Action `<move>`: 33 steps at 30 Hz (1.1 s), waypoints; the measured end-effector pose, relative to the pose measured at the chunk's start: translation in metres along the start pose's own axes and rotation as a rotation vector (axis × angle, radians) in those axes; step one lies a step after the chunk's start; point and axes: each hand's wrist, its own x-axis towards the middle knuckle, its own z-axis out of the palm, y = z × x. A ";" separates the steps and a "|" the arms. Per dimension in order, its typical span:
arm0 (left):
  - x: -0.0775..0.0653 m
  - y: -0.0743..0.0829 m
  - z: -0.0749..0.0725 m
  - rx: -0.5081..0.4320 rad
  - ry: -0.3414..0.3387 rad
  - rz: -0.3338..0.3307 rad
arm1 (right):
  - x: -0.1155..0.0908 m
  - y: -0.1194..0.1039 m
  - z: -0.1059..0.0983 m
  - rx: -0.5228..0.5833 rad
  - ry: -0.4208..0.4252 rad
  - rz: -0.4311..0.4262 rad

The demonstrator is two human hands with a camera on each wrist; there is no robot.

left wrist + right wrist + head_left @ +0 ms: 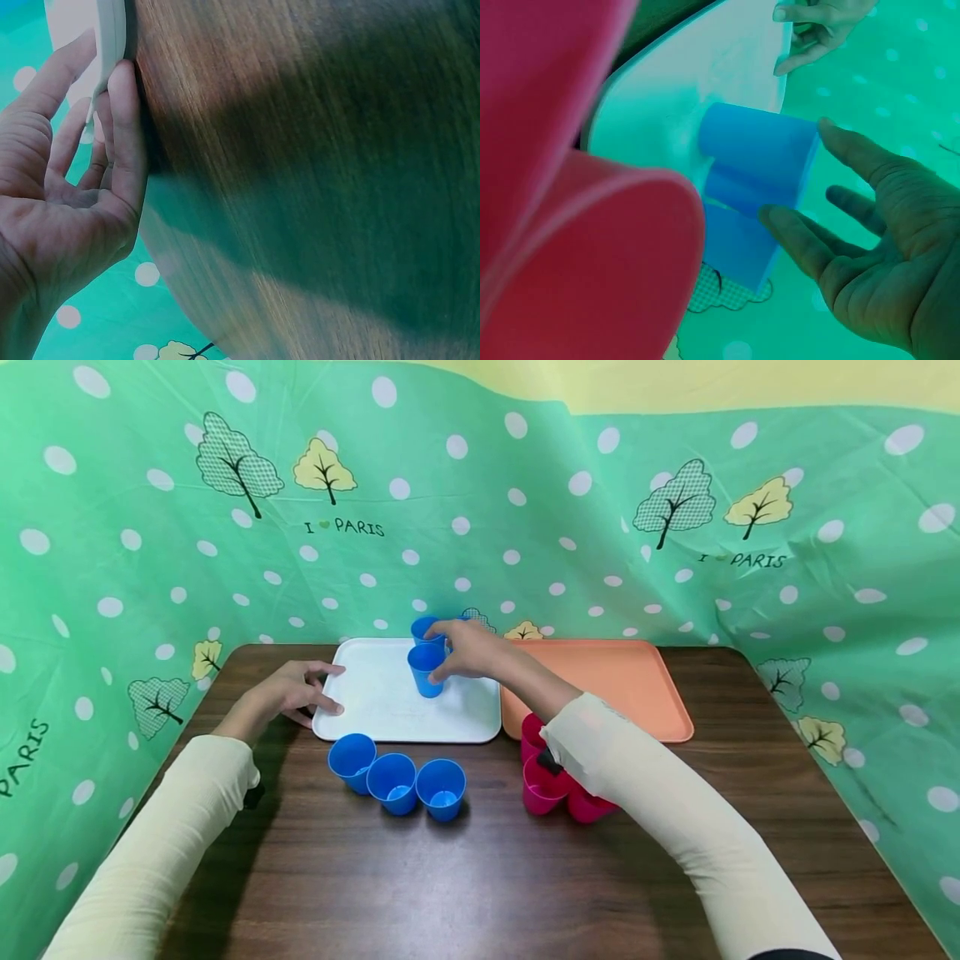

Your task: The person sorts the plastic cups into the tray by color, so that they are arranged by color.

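A white tray (pixel 375 710) lies on the table, and my left hand (pixel 300 689) grips its left edge, fingers along the rim in the left wrist view. Three blue cups stand upright together toward the tray's back right. The front blue cup (pixel 427 672) has my right hand (pixel 472 652) beside it, thumb close to its right side and another fingertip at the rim of the back blue cup (pixel 425 625). In the right wrist view the right hand's fingers (pixel 855 150) are spread and fairly straight at the cup rims. The third cup is mostly hidden behind that hand.
Three more blue cups (pixel 393 783) stand in a row in front of the white tray. An orange tray (pixel 600 681) lies right beside it. Several pink cups (pixel 543 787) stand before that tray, partly under the right forearm. A green dotted curtain (pixel 450 527) hangs behind the table.
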 end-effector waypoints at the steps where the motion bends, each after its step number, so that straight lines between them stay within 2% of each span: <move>1: 0.000 0.000 0.000 0.001 -0.001 0.002 | -0.002 0.000 -0.001 0.002 -0.001 -0.001; 19: -0.001 0.001 0.000 -0.004 -0.011 0.009 | -0.035 0.001 -0.011 -0.024 -0.006 0.058; 26: -0.004 0.004 0.000 -0.001 -0.011 0.008 | -0.054 -0.005 -0.008 -0.034 -0.013 0.031; 33: -0.002 0.003 0.000 -0.007 -0.014 0.005 | -0.072 -0.009 -0.003 -0.006 -0.063 -0.015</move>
